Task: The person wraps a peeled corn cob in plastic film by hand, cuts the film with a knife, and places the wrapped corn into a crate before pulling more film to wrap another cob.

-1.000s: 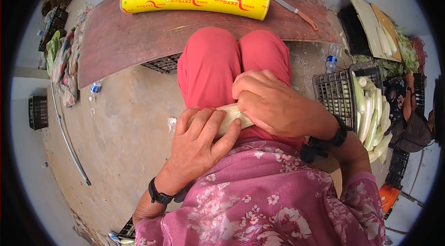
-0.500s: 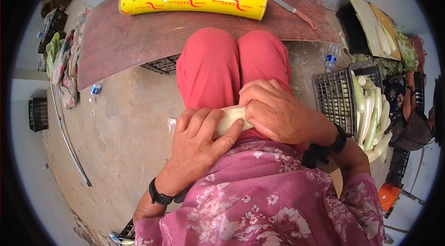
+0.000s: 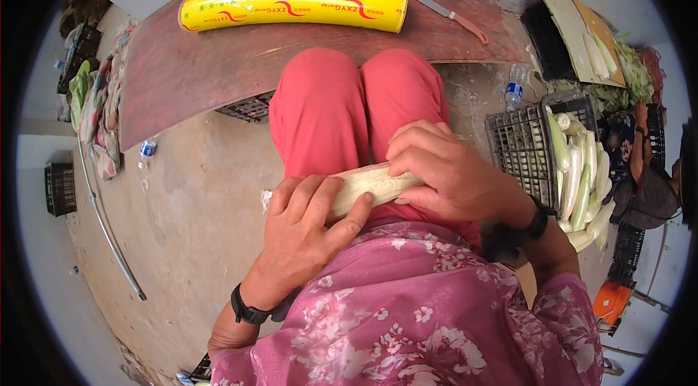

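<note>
A pale, whitish-green vegetable stalk (image 3: 371, 187) lies across my lap, held between both hands. My left hand (image 3: 302, 222) is closed around its left end, the thumb resting on the front side. Around the right end are the bent fingers and thumb of my right hand (image 3: 451, 179). More of the stalk's middle shows between the hands. Beyond my knees, a yellow roll of wrap (image 3: 294, 5) lies on the reddish-brown board (image 3: 167, 88), with a pink-handled knife (image 3: 451, 15) beside its right end.
To the right stands a black crate (image 3: 520, 157) with several pale stalks (image 3: 582, 175) beside and in it. Another person (image 3: 643, 161) is at the far right. Plastic bottles (image 3: 514, 88) stand near the board's sides. A metal pole (image 3: 109, 222) lies at the left.
My right hand has opened its grip slightly and shifted right, so more of the stalk shows. The whole view has shifted a little.
</note>
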Demonstrator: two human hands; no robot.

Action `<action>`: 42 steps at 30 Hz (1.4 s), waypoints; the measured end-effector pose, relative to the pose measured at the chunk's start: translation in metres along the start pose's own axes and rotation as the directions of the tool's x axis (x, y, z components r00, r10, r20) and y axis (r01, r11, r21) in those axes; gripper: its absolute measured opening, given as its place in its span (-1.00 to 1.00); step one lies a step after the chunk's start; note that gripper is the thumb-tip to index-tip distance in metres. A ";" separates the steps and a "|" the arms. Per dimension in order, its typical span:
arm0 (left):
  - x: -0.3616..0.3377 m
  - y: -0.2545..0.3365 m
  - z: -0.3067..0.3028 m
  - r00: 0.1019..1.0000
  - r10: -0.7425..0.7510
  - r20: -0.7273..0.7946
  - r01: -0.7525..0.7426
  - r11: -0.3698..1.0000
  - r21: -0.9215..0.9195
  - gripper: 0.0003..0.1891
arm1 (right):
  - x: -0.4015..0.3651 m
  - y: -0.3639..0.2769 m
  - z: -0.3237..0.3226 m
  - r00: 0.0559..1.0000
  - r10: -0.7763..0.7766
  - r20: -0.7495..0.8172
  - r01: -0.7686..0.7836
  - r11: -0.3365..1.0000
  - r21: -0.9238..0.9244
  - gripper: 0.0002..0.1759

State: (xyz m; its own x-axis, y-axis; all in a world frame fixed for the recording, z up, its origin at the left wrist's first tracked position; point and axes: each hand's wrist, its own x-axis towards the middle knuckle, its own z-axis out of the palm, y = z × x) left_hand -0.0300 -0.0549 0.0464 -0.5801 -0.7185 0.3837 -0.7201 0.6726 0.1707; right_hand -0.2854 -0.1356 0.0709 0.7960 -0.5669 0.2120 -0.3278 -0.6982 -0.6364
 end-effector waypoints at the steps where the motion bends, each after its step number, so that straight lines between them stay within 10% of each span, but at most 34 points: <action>1: 0.000 0.000 0.000 1.000 0.000 0.003 0.000 1.000 0.001 -0.55 | 0.000 0.001 0.002 1.000 0.002 0.007 -0.002 1.000 -0.013 -0.70; 15: -0.001 0.000 0.001 1.000 0.009 -0.007 -0.009 1.000 0.003 -0.55 | -0.014 0.003 -0.004 0.985 0.163 -0.048 -0.165 0.986 -0.033 -0.71; 42: -0.003 0.001 0.001 1.000 0.018 -0.013 -0.017 0.999 0.044 -0.53 | -0.013 0.005 0.006 0.996 -0.036 -0.082 0.028 0.995 -0.101 -0.88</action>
State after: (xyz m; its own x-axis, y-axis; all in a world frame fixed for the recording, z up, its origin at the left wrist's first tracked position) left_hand -0.0298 -0.0524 0.0445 -0.5877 -0.7042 0.3984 -0.7263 0.6762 0.1239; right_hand -0.2944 -0.1295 0.0604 0.7628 -0.5755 0.2950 -0.3552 -0.7540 -0.5525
